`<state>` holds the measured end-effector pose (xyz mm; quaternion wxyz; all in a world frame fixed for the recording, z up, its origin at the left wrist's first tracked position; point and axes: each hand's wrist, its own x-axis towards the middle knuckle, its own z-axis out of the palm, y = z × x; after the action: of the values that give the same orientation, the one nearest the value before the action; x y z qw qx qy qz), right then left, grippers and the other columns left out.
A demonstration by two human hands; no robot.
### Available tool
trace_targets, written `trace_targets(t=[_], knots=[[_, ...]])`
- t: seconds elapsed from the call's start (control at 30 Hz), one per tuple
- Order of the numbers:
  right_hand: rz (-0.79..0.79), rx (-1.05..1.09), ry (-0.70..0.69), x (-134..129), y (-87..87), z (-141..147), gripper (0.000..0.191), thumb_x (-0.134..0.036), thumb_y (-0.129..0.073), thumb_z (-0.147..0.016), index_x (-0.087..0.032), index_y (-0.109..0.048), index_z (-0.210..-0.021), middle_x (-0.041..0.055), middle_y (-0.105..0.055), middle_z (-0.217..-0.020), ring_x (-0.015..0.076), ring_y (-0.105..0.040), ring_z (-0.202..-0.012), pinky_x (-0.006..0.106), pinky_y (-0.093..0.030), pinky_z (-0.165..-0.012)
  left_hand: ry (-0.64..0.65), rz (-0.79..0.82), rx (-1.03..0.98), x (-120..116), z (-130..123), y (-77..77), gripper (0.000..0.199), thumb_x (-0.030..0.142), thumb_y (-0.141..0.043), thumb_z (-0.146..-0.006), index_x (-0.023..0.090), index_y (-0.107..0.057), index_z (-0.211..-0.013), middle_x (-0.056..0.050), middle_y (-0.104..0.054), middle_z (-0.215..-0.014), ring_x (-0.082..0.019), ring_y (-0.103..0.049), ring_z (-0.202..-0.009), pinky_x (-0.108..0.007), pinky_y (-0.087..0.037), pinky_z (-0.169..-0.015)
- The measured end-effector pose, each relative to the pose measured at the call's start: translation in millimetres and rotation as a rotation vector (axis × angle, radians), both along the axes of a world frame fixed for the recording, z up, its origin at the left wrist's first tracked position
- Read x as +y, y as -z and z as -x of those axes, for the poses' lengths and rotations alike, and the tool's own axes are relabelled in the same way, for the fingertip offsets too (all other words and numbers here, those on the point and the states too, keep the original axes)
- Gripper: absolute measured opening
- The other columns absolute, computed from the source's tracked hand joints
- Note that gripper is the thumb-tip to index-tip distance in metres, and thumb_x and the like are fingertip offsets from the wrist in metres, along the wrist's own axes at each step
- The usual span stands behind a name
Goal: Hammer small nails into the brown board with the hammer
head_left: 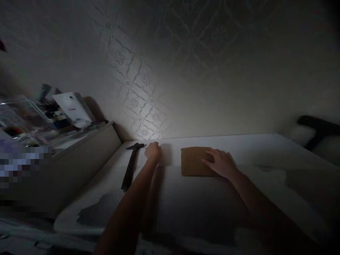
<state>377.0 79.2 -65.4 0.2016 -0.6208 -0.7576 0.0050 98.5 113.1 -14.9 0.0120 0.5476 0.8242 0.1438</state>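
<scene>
My left hand (153,151) is closed near the back of the white tabletop (170,194), just right of a hammer's head. What its fingers hold, if anything, is too small and dark to make out. The hammer (130,168) lies flat, head toward the wall and its dark handle pointing toward me. To the right is a flat, brown rectangular piece (195,162) with rounded corners and faint marks on its face; its exact kind is unclear. Across its right end rests my right hand (221,162), thumb and fingers spread over the surface.
A patterned wall (186,88) rises behind the table. On the left, a raised cabinet (87,156) carries a white box (73,108), a clear plastic organizer (23,113) and assorted clutter. A dark armrest-like shape (318,125) juts in at the right. The room is dim.
</scene>
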Motion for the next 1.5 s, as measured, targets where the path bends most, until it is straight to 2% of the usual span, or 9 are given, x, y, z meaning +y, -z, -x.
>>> trace_targets(t=[0.3, 0.63, 0.77, 0.83, 0.9, 1.0, 1.1, 1.23, 1.5], knots=[[-0.008, 0.003, -0.005, -1, -2.6, 1, 0.045, -0.051, -0.049, -0.084, -0.023, -0.063, -0.117, 0.0085, -0.054, -0.136, 0.0285, -0.051, -0.120, 0.047, -0.034, -0.100, -0.040, 0.050, -0.009, 7, -1, 4.8, 0.029, 0.021, -0.047, -0.088, 0.017, -0.067, -0.109, -0.015, -0.068, -0.112, -0.028, -0.064, -0.103, -0.035, -0.050, -0.080], [-0.006, 0.028, -0.009, -1, -0.8, 2, 0.044, -0.051, -0.050, -0.084, -0.024, -0.063, -0.117, 0.0082, -0.054, -0.136, 0.0291, -0.050, -0.121, 0.048, -0.034, -0.100, 0.048, 0.014, 0.182, 3, -7, 10.5, 0.032, 0.018, -0.040, -0.091, 0.013, -0.065, -0.111, -0.020, -0.065, -0.110, -0.029, -0.065, -0.101, -0.037, -0.050, -0.080], [-0.003, 0.023, -0.004, 0, -1.0, 1, 0.046, -0.051, -0.049, -0.085, -0.023, -0.062, -0.119, 0.0075, -0.054, -0.137, 0.0286, -0.049, -0.122, 0.048, -0.032, -0.102, 0.055, 0.002, 0.164, -3, -17, 4.9, 0.030, 0.018, -0.042, -0.090, 0.013, -0.067, -0.107, -0.020, -0.068, -0.103, -0.028, -0.066, -0.097, -0.034, -0.050, -0.077], [-0.001, 0.024, -0.009, 0, -1.0, 1, 0.047, -0.052, -0.049, -0.085, -0.022, -0.061, -0.120, 0.0073, -0.054, -0.137, 0.0283, -0.049, -0.122, 0.048, -0.032, -0.102, 0.027, -0.016, 0.077, -6, -25, -1.6, 0.028, 0.021, -0.047, -0.087, 0.015, -0.069, -0.103, -0.018, -0.070, -0.101, -0.028, -0.066, -0.095, -0.032, -0.049, -0.075], [0.000, 0.023, -0.011, 0, -0.8, 1, 0.048, -0.052, -0.049, -0.085, -0.022, -0.061, -0.120, 0.0076, -0.054, -0.136, 0.0280, -0.049, -0.122, 0.047, -0.033, -0.102, 0.025, -0.074, -0.095, -11, -35, -8.9, 0.024, 0.024, -0.055, -0.082, 0.017, -0.072, -0.098, -0.014, -0.071, -0.098, -0.025, -0.066, -0.092, -0.030, -0.048, -0.072], [-0.007, 0.019, -0.009, 0, -0.6, 1, 0.046, -0.052, -0.050, -0.085, -0.023, -0.061, -0.119, 0.0080, -0.055, -0.135, 0.0281, -0.050, -0.121, 0.048, -0.034, -0.101, 0.154, -0.109, -0.499, -24, -51, -16.3, 0.020, 0.026, -0.062, -0.076, 0.016, -0.074, -0.089, -0.007, -0.071, -0.085, -0.015, -0.062, -0.071, -0.023, -0.043, -0.060], [-0.021, 0.016, -0.009, 0, -0.6, 1, 0.046, -0.051, -0.050, -0.085, -0.023, -0.062, -0.119, 0.0083, -0.055, -0.135, 0.0282, -0.051, -0.120, 0.047, -0.035, -0.100, 0.279, -0.004, -0.845, -38, -65, -15.9, 0.020, 0.027, -0.065, -0.073, 0.013, -0.074, -0.084, -0.002, -0.064, -0.066, -0.008, -0.047, -0.050, -0.019, -0.034, -0.048], [-0.025, 0.012, -0.019, 0, -0.3, 0, 0.044, -0.051, -0.049, -0.085, -0.026, -0.061, -0.119, 0.0071, -0.055, -0.135, 0.0279, -0.051, -0.120, 0.047, -0.035, -0.100, 0.279, 0.080, -0.924, -48, -71, -9.7, 0.016, 0.024, -0.070, -0.067, 0.010, -0.073, -0.072, 0.000, -0.057, -0.056, -0.006, -0.041, -0.046, -0.019, -0.029, -0.045], [-0.007, 0.006, -0.014, 2, 0.7, -1, 0.046, -0.051, -0.048, -0.086, -0.025, -0.060, -0.121, 0.0066, -0.054, -0.136, 0.0277, -0.049, -0.122, 0.047, -0.034, -0.101, 0.298, 0.169, -1.027, -44, -64, -5.7, 0.017, 0.021, -0.068, -0.070, 0.009, -0.074, -0.081, 0.000, -0.058, -0.058, -0.004, -0.037, -0.042, -0.017, -0.025, -0.040]])
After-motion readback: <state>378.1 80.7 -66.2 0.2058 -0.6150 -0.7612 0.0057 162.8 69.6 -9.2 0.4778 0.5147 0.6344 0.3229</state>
